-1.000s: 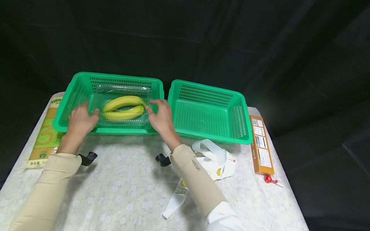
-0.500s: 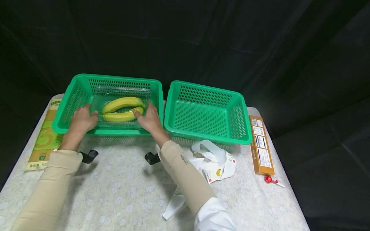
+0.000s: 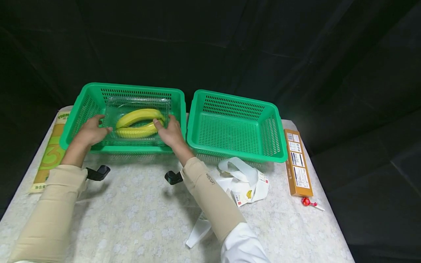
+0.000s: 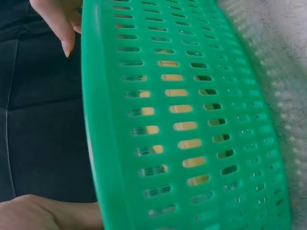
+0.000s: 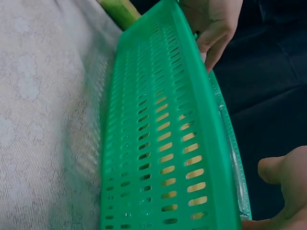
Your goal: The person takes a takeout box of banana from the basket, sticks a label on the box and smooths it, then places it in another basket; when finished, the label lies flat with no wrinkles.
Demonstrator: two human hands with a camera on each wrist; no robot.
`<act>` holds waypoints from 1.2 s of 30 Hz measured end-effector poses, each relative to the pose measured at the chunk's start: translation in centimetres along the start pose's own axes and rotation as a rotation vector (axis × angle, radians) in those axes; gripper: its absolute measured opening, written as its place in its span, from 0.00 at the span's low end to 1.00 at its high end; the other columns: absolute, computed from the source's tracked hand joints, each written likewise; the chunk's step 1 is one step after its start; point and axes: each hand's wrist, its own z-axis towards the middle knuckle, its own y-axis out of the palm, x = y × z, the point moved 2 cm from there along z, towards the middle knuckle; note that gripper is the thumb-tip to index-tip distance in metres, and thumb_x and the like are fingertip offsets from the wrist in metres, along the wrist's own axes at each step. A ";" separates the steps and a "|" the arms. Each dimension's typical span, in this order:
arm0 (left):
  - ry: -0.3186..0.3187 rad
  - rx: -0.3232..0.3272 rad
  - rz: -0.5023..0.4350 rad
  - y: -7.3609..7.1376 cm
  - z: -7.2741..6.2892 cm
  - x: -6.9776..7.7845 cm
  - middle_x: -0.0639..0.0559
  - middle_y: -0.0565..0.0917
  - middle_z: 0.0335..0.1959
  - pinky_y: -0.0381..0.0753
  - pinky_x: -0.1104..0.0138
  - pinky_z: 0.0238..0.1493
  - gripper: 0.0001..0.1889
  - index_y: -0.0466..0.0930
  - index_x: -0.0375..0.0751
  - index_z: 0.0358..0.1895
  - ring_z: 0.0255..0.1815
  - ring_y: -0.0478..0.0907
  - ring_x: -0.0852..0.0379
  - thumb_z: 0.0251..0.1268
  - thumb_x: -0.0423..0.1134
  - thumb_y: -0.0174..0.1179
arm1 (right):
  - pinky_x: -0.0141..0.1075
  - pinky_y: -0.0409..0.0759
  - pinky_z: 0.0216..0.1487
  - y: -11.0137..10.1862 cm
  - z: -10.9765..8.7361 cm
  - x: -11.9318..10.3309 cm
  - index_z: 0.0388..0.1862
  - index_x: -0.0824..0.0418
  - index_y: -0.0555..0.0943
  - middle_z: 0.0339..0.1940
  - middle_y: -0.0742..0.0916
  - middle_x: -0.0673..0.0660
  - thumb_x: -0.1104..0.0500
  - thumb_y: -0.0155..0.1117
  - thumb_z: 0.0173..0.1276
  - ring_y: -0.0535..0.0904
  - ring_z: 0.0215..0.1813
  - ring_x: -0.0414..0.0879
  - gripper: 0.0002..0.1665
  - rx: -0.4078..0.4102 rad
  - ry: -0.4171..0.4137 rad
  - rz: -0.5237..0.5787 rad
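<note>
Clear box [image 3: 138, 103] of bananas [image 3: 139, 115], lying in the basket [image 3: 131, 86] between left fingers [image 3: 97, 117] and right fingers [image 3: 172, 119], both sets parted with no grip visible; presumably light, slick, thin-walled and easily dented, best taken by the end walls nearest each thumb.

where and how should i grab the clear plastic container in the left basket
Probably by both short ends of the clear plastic container, reaching down from above with fingers along the outside of each end. It lies lengthwise in the green basket, whose walls surround it, and the bananas lie between those ends.
</note>
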 end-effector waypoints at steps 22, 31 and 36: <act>0.036 -0.037 -0.141 -0.1 0.0 -0.2 0.21 0.44 0.78 0.57 0.33 0.73 0.40 0.33 0.31 0.80 0.77 0.50 0.23 0.81 0.53 0.39 | 0.55 0.61 0.80 -1.2 -0.9 -0.5 0.84 0.56 0.48 0.84 0.56 0.60 0.42 0.54 0.78 0.53 0.84 0.56 0.46 -0.076 -0.002 0.039; 0.064 0.002 -0.188 0.4 -0.7 -0.1 0.21 0.49 0.77 0.60 0.35 0.71 0.35 0.36 0.32 0.81 0.74 0.55 0.24 0.83 0.46 0.35 | 0.55 0.60 0.80 -1.9 -1.8 -1.1 0.84 0.57 0.48 0.84 0.55 0.59 0.44 0.55 0.78 0.50 0.84 0.55 0.45 -0.067 -0.042 0.011; 0.085 0.090 -0.232 0.6 -1.4 0.4 0.21 0.54 0.75 0.62 0.36 0.70 0.32 0.41 0.32 0.81 0.73 0.57 0.25 0.82 0.43 0.36 | 0.54 0.60 0.81 -2.4 -2.5 -1.6 0.83 0.58 0.48 0.84 0.56 0.58 0.43 0.55 0.77 0.50 0.85 0.55 0.47 -0.065 -0.062 -0.005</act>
